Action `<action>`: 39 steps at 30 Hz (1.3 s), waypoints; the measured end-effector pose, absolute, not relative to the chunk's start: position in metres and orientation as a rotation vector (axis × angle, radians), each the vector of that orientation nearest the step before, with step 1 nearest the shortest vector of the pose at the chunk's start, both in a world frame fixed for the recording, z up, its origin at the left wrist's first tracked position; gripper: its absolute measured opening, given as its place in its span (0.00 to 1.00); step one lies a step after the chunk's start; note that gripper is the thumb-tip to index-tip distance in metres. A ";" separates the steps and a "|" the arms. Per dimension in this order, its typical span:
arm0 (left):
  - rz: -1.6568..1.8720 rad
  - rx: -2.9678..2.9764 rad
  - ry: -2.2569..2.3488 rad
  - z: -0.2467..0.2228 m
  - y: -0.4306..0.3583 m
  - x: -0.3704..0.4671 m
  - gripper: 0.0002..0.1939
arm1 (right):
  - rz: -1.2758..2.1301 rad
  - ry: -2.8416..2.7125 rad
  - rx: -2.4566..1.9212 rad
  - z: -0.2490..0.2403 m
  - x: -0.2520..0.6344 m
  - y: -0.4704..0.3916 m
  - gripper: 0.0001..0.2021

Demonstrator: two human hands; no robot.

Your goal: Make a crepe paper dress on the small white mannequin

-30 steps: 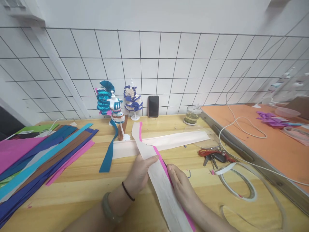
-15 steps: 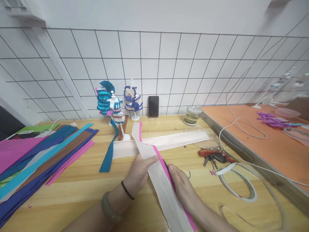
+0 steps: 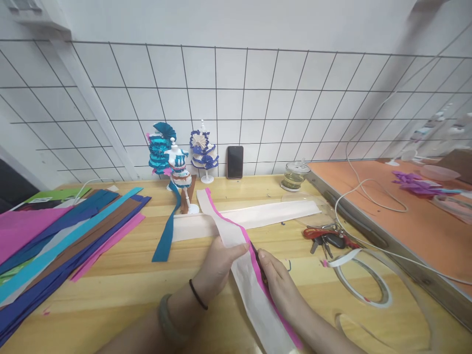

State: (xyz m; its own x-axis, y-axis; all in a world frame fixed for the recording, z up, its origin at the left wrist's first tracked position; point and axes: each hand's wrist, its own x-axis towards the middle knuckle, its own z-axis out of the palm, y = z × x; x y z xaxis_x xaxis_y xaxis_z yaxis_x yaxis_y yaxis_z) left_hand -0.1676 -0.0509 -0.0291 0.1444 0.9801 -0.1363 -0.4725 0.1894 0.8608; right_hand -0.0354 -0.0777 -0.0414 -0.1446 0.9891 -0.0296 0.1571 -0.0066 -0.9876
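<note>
My left hand [image 3: 219, 260] pinches a long white crepe-paper strip [image 3: 245, 290] with a pink edge, its thumb lying on top near the pink border. In my right hand [image 3: 278, 282] is a pair of dark scissors [image 3: 263, 276], mostly hidden by the fingers and the strip; the blade tip shows at the pink edge. The strip runs from the front of the table, past both hands, to a far end lying near the small dress stands. Beneath its far part, a second white strip [image 3: 280, 212] lies crosswise on the table.
Coloured paper strips [image 3: 73, 241] lie at left. Small dress forms [image 3: 180, 167], a teal strip [image 3: 165, 243] and a phone [image 3: 235, 162] are at the back. A lidded glass cup [image 3: 294, 177], keys [image 3: 326, 241], a tape roll [image 3: 385, 295] and a white cable [image 3: 341, 216] are at right.
The strip's far end has shifted slightly left and nearer, and its pink edge now curves more smoothly. Both hands have moved very little, slightly rightward.
</note>
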 end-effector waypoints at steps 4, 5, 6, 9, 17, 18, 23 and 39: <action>1.204 0.759 0.874 -0.031 -0.051 -0.167 0.12 | 1.256 -1.429 -1.276 -0.040 -0.035 -0.077 0.19; 1.203 0.759 0.883 -0.031 -0.051 -0.167 0.12 | 1.259 -1.434 -1.279 -0.039 -0.035 -0.078 0.19; 1.203 0.759 0.892 -0.031 -0.051 -0.167 0.11 | 1.261 -1.438 -1.284 -0.038 -0.036 -0.078 0.20; 1.198 0.771 0.911 -0.030 -0.052 -0.166 0.12 | 1.258 -1.437 -1.291 -0.037 -0.036 -0.078 0.21; 1.194 0.782 0.914 -0.020 -0.056 -0.164 0.12 | 1.229 -1.404 -1.284 -0.046 -0.036 -0.076 0.21; 1.197 0.780 0.917 -0.019 -0.057 -0.164 0.12 | 1.227 -1.408 -1.277 -0.046 -0.036 -0.076 0.21; 1.197 0.764 0.927 -0.019 -0.057 -0.162 0.12 | 1.218 -1.427 -1.249 -0.045 -0.036 -0.076 0.20; 1.198 0.727 0.903 -0.020 -0.056 -0.162 0.14 | 1.209 -1.418 -1.252 -0.046 -0.037 -0.075 0.20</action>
State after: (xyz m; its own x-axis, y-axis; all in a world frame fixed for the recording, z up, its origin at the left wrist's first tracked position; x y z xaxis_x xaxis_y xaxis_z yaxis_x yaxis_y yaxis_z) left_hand -0.1622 -0.0564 -0.0196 0.1123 0.9742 -0.1959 -0.4559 0.2257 0.8609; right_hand -0.0366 -0.0753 -0.0457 -0.1191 0.9929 0.0055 0.1515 0.0237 -0.9882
